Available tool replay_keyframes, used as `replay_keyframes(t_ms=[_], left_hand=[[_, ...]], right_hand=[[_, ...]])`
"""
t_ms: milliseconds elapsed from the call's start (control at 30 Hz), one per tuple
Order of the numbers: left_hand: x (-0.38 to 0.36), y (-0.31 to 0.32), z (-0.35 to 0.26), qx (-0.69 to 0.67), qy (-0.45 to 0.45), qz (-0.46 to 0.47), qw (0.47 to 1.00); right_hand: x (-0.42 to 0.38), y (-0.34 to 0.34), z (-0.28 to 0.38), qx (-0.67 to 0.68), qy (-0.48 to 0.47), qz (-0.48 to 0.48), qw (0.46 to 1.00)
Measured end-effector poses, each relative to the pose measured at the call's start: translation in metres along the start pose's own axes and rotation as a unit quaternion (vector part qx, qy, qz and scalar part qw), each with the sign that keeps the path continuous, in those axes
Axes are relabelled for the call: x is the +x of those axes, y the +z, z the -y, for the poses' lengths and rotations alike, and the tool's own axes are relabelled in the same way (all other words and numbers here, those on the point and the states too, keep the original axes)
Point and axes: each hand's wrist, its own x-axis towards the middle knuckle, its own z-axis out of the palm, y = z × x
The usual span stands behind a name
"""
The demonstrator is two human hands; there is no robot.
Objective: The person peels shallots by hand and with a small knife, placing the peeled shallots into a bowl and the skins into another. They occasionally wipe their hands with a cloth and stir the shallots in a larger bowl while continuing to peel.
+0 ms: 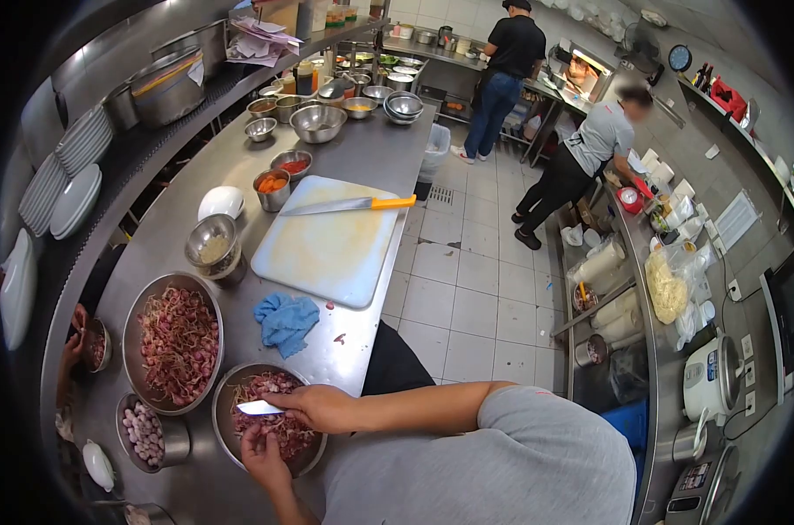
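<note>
My right hand [314, 408] grips a small knife [258, 408], its white-looking blade pointing left over a steel bowl [224, 437]. That bowl holds reddish shallot skins and pieces [279, 385]. Lower down, my left hand [265, 459] is closed in a pinch at the bowl, close to the blade; what its fingers hold is too small to make out. Beyond lies a larger steel bowl [127, 337] heaped with unpeeled shallots [178, 341]. A steel pot [178, 442] beside it contains peeled shallots [143, 433].
A blue cloth [286, 322] lies near a white cutting board [327, 249] bearing a yellow-handled knife [349, 205]. Across the table, another person's hand [77, 337] is at a small bowl [102, 346]. Two people [506, 70] [594, 144] stand farther off. Plates [77, 201] line the shelf.
</note>
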Motion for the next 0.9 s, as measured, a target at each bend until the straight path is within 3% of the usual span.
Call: replay_keyframes(t_ms=[67,200,333,400,467,533,567,600,667,733,900], left_hand=[[0.002,0.003,0.003,-0.053,-0.009,0.021,0.998],[-0.002,0.012,-0.002,-0.130,-0.076,0.002,0.989],[-0.005,0.007,-0.016,-0.191,-0.117,-0.063,0.973],[0.001,-0.010,0.004,-0.040,0.038,-0.124,0.991],[0.005,-0.026,0.015,-0.079,0.081,-0.198,0.974],[0.000,-0.050,0.017,-0.037,0.064,-0.264,0.962],[0.006,-0.047,0.010,-0.007,0.055,-0.288,0.956],[0.007,-0.050,0.010,0.028,0.062,-0.295,0.953],[0.006,-0.047,-0.006,0.145,0.083,-0.283,0.944],[0.017,-0.057,0.030,0.080,0.088,-0.264,0.957],[0.027,-0.046,0.031,0.152,0.145,-0.183,0.960]], right_hand=[[0.003,0.001,-0.002,0.066,-0.039,-0.024,0.997],[-0.001,0.002,-0.003,0.123,-0.033,0.030,0.991],[0.000,0.021,-0.004,0.232,0.039,0.073,0.969],[0.004,0.007,0.014,0.216,0.051,0.071,0.973],[0.009,0.019,-0.007,0.147,-0.040,0.024,0.988],[0.017,0.012,-0.011,0.201,0.099,0.082,0.971],[0.015,0.020,-0.032,0.163,-0.005,0.010,0.987],[0.018,0.015,-0.033,0.155,0.000,0.012,0.988],[0.019,0.008,-0.040,0.136,0.052,0.031,0.989],[0.024,0.012,-0.048,0.064,0.016,0.011,0.998],[0.016,-0.006,-0.024,-0.057,-0.005,0.029,0.998]])
